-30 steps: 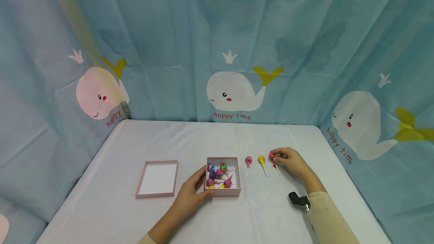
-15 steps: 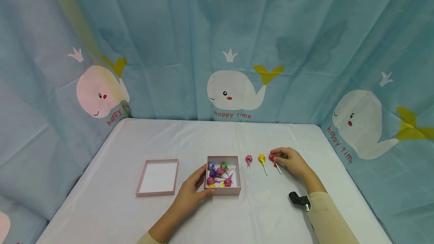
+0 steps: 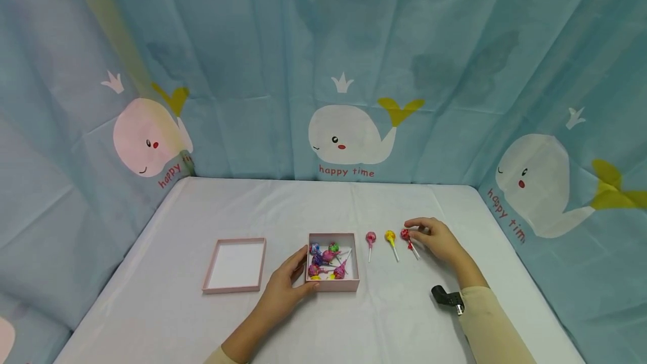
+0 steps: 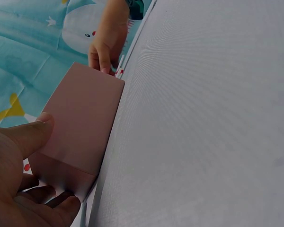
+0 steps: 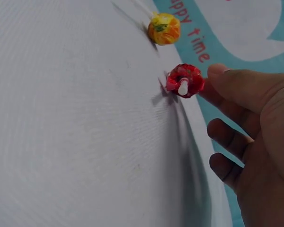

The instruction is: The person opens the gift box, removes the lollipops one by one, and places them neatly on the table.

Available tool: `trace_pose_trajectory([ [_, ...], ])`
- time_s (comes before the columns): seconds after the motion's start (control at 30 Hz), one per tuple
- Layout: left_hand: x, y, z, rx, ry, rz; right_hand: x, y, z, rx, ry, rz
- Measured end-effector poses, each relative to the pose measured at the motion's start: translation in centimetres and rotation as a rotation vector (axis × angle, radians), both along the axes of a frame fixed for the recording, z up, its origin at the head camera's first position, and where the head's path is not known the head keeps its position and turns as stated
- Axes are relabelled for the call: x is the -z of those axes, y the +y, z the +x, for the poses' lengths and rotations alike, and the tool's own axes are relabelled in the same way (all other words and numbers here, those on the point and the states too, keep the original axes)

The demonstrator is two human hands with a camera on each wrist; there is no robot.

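Observation:
A pink open box [image 3: 356,265] holding several wrapped lollipops sits near the table's front; its outer wall [image 4: 80,123] fills the left wrist view. My left hand [image 3: 298,274] grips the box's left side, thumb [image 4: 35,127] on the wall and fingers curled under the corner. Right of the box lie a pink lollipop [image 3: 370,239], a yellow lollipop [image 3: 390,236] [image 5: 164,29] and a red lollipop [image 3: 405,234] [image 5: 184,81]. My right hand [image 3: 422,233] [image 5: 215,99] hovers just right of the red one, fingers relaxed, thumb tip beside its wrapper.
The box's pink lid [image 3: 235,265] lies upturned to the left of the box. The white-covered table [image 3: 323,206] is walled on three sides by a blue whale-print curtain [image 3: 349,72]. A black wrist camera [image 3: 446,297] sits on my right wrist.
My right hand's fingers have eased off the red lollipop, which stays lying on the table. The left hand and the box have not moved.

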State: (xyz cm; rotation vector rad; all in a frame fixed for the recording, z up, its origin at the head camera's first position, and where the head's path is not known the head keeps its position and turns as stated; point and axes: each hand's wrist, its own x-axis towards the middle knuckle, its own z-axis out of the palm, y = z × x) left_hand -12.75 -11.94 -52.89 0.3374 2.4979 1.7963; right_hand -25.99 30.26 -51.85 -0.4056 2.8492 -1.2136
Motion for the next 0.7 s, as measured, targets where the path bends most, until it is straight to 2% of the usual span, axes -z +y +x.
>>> trace_pose_trajectory([
  [0.13, 0.0, 0.0, 0.0, -0.007, 0.002, -0.013, -0.6, -0.3, 0.3, 0.015, 0.038, -0.001],
  [0.37, 0.2, -0.2, 0.2, -0.011, -0.009, -0.004, -1.6, -1.1, 0.8, -0.011, 0.095, -0.034],
  [0.5, 0.2, -0.2, 0.1, -0.005, -0.004, 0.001, -2.8, -1.9, 1.0, -0.029, 0.157, -0.049],
  [0.7, 0.3, 0.0, -0.1, -0.007, -0.006, 0.006, -5.0, -3.5, 1.5, -0.066, 0.201, -0.081],
])
